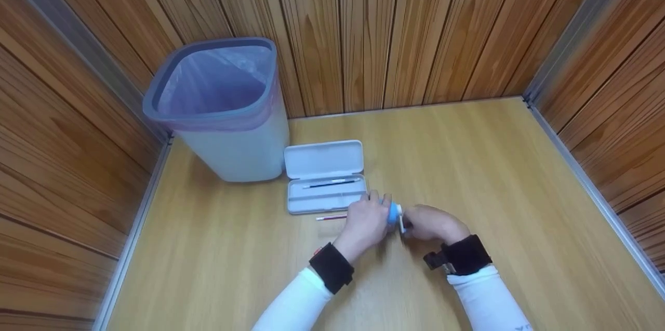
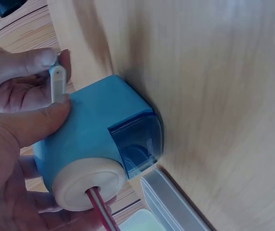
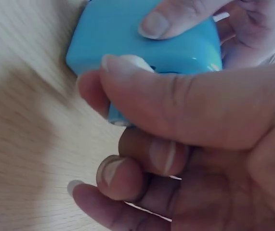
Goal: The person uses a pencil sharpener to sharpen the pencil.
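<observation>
A blue crank pencil sharpener [image 2: 94, 115] stands on the table, with a dark see-through shavings drawer [image 2: 139, 142] low on its side. My left hand [image 1: 367, 222] grips its body, thumb on top and fingers round the far side. A red pencil [image 2: 102, 209] sticks out of the hole in the sharpener's pale round front. On the opposite side, my right hand [image 1: 434, 223] pinches the blue knob [image 3: 118, 115] of the white crank handle [image 2: 58, 84] between thumb and forefinger. Its other fingers are curled below the knob.
An open white pencil case [image 1: 324, 159] lies just left and behind the hands, with a dark pencil [image 1: 331, 183] in its tray. A lined waste bin [image 1: 234, 154] stands at the back left. Wood-panelled walls [image 1: 363, 35] border the table.
</observation>
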{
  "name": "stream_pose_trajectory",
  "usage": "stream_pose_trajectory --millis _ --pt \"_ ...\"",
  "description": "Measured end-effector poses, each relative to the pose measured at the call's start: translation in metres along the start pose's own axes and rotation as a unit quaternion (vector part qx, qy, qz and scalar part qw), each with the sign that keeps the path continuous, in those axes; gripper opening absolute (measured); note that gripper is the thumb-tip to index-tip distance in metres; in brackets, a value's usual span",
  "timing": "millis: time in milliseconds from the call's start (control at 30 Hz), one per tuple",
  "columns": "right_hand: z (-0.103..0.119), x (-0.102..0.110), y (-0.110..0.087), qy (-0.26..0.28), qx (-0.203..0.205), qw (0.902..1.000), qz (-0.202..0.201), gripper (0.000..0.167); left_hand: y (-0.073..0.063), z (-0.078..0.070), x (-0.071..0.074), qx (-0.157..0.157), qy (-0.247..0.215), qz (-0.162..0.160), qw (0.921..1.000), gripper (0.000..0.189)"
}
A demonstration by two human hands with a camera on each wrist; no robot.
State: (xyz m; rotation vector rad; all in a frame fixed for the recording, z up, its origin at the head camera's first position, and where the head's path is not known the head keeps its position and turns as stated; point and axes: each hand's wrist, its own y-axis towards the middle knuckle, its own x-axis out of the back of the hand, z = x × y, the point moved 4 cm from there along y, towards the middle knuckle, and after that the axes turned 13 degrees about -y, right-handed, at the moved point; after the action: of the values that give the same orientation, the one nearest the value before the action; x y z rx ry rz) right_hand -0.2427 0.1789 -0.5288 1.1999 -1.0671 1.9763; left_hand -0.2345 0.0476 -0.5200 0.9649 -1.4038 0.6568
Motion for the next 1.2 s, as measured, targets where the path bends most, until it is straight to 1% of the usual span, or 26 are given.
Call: stream_pose_trajectory --millis 133,200,333,467,600,700,767,900,967,1000,1100,1200 --pt "0.002 0.004 0.0 -0.006 -0.017 0.999 0.04 0.005 0.0 0.001 -0.001 -0.004 -0.001 0.01 0.9999 0.055" --pt "0.002 0.007 -0.001 -0.012 -0.023 0.9982 0.054 0.003 0.001 0.001 -0.001 -0.003 -0.006 0.018 0.9998 0.054" --pt "0.004 0.015 -0.005 -0.018 -0.023 0.9977 0.061 0.002 0.002 0.001 -0.001 0.004 -0.021 0.038 0.9991 0.051" --pt "0.006 0.027 -0.009 -0.011 -0.018 0.9985 0.05 0.01 0.002 0.003 0.001 0.006 -0.037 0.044 0.9983 0.048" --pt "0.008 0.038 -0.012 -0.011 -0.006 0.9992 0.038 0.014 0.001 0.004 0.001 -0.002 -0.051 0.049 0.9975 0.046" --pt "0.007 0.042 -0.011 -0.009 -0.007 0.9993 0.035 0.016 0.0 0.004 -0.001 -0.004 -0.057 0.052 0.997 0.048" --pt "0.007 0.046 -0.01 -0.01 -0.003 0.9995 0.03 0.015 0.0 0.004 -0.001 -0.009 -0.054 0.045 0.9975 0.049" --pt "0.007 0.054 -0.007 -0.015 0.015 0.9997 0.014 0.012 0.0 0.003 -0.001 -0.031 -0.037 0.012 0.9988 0.048" --pt "0.006 0.057 -0.006 -0.014 0.016 0.9997 0.014 0.012 0.0 0.003 -0.001 -0.041 -0.035 0.003 0.9986 0.048" --pt "0.005 0.058 -0.006 -0.008 0.01 0.9998 0.015 0.012 0.0 0.003 -0.002 -0.043 -0.037 0.002 0.9984 0.048" --pt "0.002 0.058 -0.005 0.005 -0.002 0.9999 0.016 0.015 0.001 0.004 -0.003 -0.045 -0.044 0.013 0.9979 0.049" --pt "-0.001 0.059 -0.005 0.008 -0.004 1.0 -0.002 0.016 0.001 0.004 -0.003 -0.045 -0.046 0.025 0.9976 0.049"
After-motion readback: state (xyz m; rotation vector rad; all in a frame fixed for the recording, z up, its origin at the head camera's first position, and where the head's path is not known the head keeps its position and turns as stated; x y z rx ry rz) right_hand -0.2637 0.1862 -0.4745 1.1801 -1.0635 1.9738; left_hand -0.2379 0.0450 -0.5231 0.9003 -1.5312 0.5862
